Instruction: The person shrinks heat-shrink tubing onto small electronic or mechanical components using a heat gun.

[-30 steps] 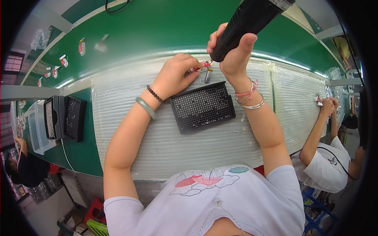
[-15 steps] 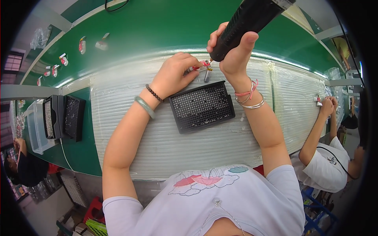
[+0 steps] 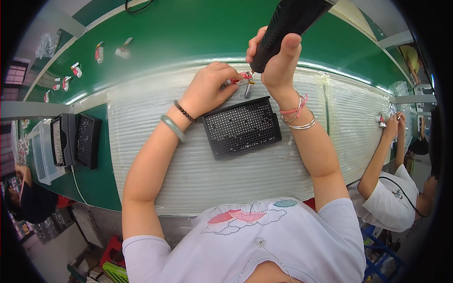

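My right hand is wrapped round a thick black electric screwdriver, thumb pointing up along its side. The driver's thin bit points down at a small red-and-white part; whether it sits in a screw is too small to tell. Between the fingertips of my left hand that part is pinched against the ribbed mat. A small silver battery pack lies just below it, apparently joined by wires. Directly under both hands rests a black screw tray with a perforated plate and many tiny silver screws.
The pale ribbed mat covers the near green table. Several red-and-white parts lie at far left. Further black screw trays stand beside a clear plastic bin. Co-workers sit at both sides; one's hands hold small parts.
My right hand and the screwdriver have shifted slightly left, and the driver's top has swung left too. My left hand and the part under it stay in place.
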Tool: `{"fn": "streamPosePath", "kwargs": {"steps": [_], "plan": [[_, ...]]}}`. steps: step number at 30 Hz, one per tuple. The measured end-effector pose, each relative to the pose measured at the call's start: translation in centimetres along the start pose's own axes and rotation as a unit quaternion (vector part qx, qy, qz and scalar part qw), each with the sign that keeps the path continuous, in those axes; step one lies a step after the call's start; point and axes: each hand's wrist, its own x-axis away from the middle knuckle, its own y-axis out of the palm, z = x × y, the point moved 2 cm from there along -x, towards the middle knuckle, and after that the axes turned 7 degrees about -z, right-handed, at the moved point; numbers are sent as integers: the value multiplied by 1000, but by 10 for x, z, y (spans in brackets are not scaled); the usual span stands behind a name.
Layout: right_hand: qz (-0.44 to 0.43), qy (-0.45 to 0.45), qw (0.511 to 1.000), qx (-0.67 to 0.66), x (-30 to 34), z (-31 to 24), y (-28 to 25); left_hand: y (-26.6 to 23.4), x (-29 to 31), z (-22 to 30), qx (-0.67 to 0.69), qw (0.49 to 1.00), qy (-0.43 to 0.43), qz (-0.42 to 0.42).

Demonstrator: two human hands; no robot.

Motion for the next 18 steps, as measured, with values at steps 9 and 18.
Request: {"fn": "streamPosePath", "kwargs": {"steps": [9,18], "plan": [[-10,11,1000,24,0,2,3,0,-1,3,-8,1000,-17,-5],[-33,57,998,-5,21,-41,7,-2,-1,0,-9,1000,-6,-5]]}}
